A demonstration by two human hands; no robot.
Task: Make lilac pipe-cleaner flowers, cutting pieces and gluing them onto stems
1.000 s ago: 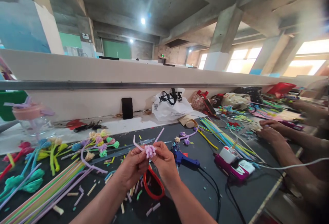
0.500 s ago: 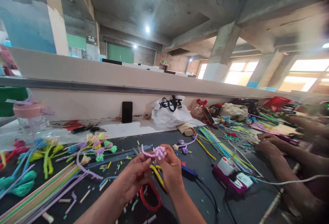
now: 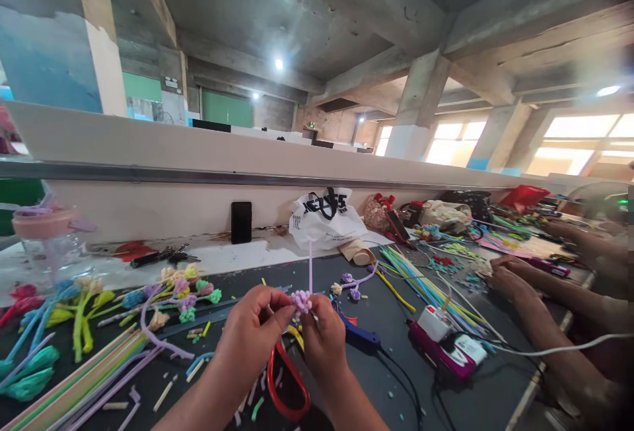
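Note:
My left hand (image 3: pixel 255 332) and my right hand (image 3: pixel 323 342) are raised together over the dark table (image 3: pixel 386 299), both pinching a small lilac pipe-cleaner flower (image 3: pixel 300 300). One lilac stem end stands straight up from the flower. Red-handled scissors (image 3: pixel 283 385) lie on the table right under my hands, partly hidden by them. A blue glue gun (image 3: pixel 360 335) rests just right of my right hand.
Finished pipe-cleaner flowers (image 3: pixel 183 289) and long coloured stems (image 3: pixel 74 378) lie at the left. A pink-lidded jar (image 3: pixel 47 239), a black phone (image 3: pixel 241 222) and a white bag (image 3: pixel 324 216) stand at the back. Another person's hands (image 3: pixel 505 279) work at the right, by a pink-white power block (image 3: pixel 446 342).
The flower has turned in my fingers: its loose lilac end, which pointed left and sideways, now stands upright. My hands stay close together.

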